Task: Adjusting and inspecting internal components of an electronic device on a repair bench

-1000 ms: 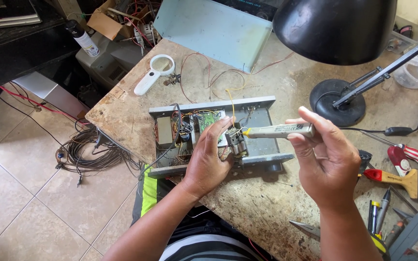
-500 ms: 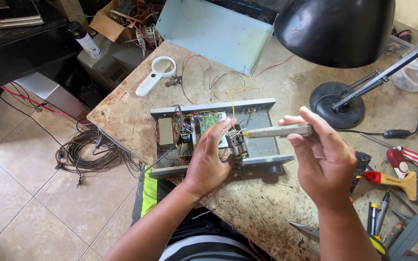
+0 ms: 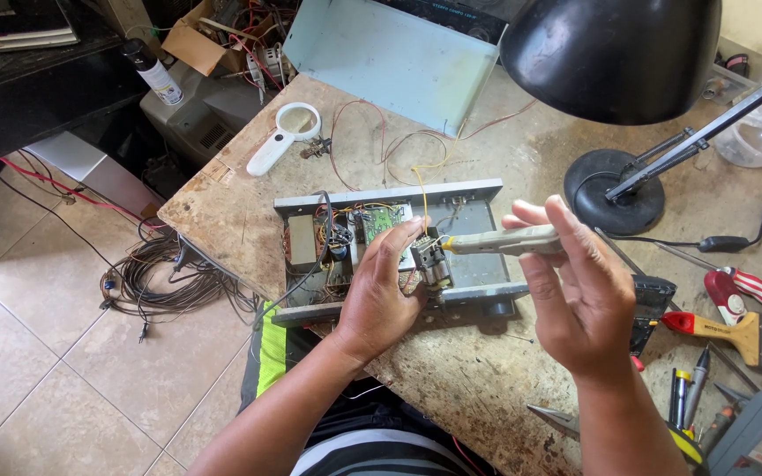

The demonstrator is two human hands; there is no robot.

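An open grey metal chassis (image 3: 474, 191) full of wires and a green circuit board (image 3: 379, 221) lies on a worn stone-topped table (image 3: 451, 379). My left hand (image 3: 383, 286) rests inside the chassis, fingers pinching a small metal component (image 3: 431, 261) beside the board. My right hand (image 3: 575, 291) holds a slim grey pen-like tool (image 3: 500, 244) level, its tip pointing left at that component.
A black desk lamp (image 3: 615, 53) hangs over the right side, base (image 3: 615, 203) behind my hand. A magnifying glass (image 3: 280, 137) and pale blue metal cover (image 3: 394, 57) lie behind. Brush (image 3: 734, 330), screwdrivers (image 3: 690, 397) and pliers sit right. Coiled cable (image 3: 165, 278) lies on the floor.
My right hand and the tool have shifted slightly; the tool's tip stays by the component. My left hand keeps its place in the chassis.
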